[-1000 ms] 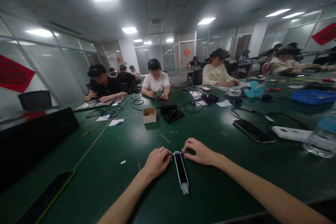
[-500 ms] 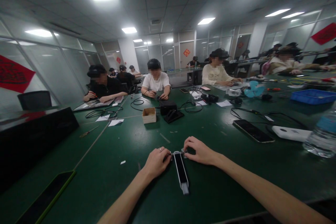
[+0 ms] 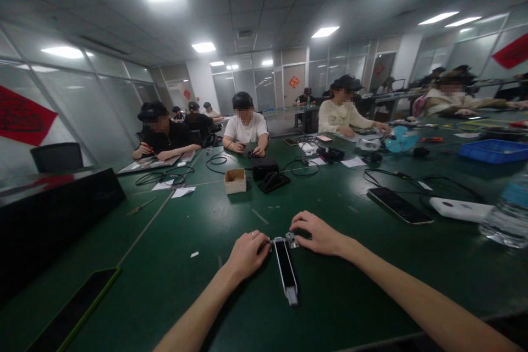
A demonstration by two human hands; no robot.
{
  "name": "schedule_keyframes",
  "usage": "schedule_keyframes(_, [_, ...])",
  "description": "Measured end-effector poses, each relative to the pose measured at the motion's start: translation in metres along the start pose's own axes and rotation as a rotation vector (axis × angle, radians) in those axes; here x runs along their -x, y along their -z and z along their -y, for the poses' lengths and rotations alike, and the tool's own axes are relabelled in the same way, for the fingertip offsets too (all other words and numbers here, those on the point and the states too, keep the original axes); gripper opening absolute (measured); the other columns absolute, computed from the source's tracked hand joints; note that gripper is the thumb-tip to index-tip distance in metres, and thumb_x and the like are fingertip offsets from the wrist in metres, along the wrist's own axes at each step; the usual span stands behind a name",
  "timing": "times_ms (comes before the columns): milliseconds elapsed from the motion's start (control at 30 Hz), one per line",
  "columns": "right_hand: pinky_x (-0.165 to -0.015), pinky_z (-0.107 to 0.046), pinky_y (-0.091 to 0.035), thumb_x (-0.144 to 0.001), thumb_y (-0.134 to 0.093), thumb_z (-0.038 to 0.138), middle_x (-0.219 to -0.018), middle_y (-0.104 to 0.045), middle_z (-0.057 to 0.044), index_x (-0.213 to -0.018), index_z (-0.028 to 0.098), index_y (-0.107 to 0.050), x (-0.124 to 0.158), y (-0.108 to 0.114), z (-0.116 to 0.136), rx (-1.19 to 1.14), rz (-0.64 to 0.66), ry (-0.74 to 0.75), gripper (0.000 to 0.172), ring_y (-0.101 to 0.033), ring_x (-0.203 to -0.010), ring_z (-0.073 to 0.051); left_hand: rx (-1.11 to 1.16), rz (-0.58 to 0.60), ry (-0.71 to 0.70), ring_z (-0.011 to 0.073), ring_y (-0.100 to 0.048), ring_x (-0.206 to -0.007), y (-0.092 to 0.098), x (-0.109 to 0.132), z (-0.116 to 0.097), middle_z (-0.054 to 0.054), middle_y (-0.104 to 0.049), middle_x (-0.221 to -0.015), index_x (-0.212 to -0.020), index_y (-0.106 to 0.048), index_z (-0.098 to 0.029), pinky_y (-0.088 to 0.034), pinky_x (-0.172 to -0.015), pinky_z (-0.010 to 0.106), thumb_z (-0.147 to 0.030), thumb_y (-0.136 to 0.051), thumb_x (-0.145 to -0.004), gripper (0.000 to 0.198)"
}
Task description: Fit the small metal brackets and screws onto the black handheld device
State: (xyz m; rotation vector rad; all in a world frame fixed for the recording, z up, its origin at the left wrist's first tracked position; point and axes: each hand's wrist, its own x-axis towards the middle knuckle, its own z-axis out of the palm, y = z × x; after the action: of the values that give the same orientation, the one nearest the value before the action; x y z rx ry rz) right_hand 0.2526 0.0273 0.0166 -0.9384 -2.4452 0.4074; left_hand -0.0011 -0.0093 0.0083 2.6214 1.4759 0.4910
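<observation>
On the green table lies a long, narrow device (image 3: pixel 284 265) with a black face, a pale frame and a grey near end. A small silver metal bracket (image 3: pixel 292 240) sticks out at the right of its far end. My left hand (image 3: pixel 248 253) is closed at the left of that end, its fingertips on a small metal piece that they mostly cover. My right hand (image 3: pixel 317 234) is beside the bracket with thumb and fingers apart; whether a fingertip touches it, I cannot tell.
A small open box (image 3: pixel 235 182) stands ahead, near a black box (image 3: pixel 264 169). To the right are a phone (image 3: pixel 399 205), a white power bank (image 3: pixel 460 210) and a water bottle (image 3: pixel 509 214). A green-edged tablet (image 3: pixel 76 308) lies at the left. Several people sit around the table.
The fingers of my right hand have spread and lifted slightly off the bracket, which now shows more fully. My left hand and the long device look the same.
</observation>
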Motion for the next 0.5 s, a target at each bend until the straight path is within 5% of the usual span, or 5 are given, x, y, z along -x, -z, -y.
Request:
schedule_keyframes(133, [-0.078,-0.034,-0.045,-0.086,-0.051,0.033,-0.098,-0.059,-0.007,-0.095,0.018,-0.064,0.001,0.016,-0.012,0.017,-0.001,-0.095,0.021,-0.055,-0.089,-0.019,0.003,-0.002,0.009,0.0161,-0.057,-0.080,0.002,0.000,-0.002,0.004,-0.063,-0.091,-0.094,-0.062,-0.019,-0.044,-0.072,0.027,-0.027,-0.044,-0.090,0.020])
schedule_keyframes(300, [-0.058,-0.027,-0.042,-0.077,-0.060,0.041,-0.081,-0.060,-0.003,-0.090,0.020,-0.065,0.007,0.029,-0.023,-0.047,0.281,-0.280,0.026,-0.054,-0.067,-0.015,0.013,-0.030,0.019,0.0163,-0.057,-0.078,0.002,0.000,-0.003,0.004,-0.063,-0.089,-0.093,-0.062,-0.019,-0.043,-0.070,0.027,-0.028,-0.044,-0.089,0.020])
schedule_keyframes(500, [-0.060,-0.026,-0.044,-0.077,-0.058,0.029,-0.086,-0.061,-0.004,-0.084,0.018,-0.066,0.006,0.027,-0.020,-0.102,0.318,-0.303,0.015,-0.056,-0.072,-0.016,-0.006,-0.058,0.018,0.0163,-0.057,-0.077,-0.001,0.001,0.000,0.005,-0.063,-0.088,-0.094,-0.062,-0.019,-0.043,-0.070,0.028,-0.028,-0.043,-0.089,0.022])
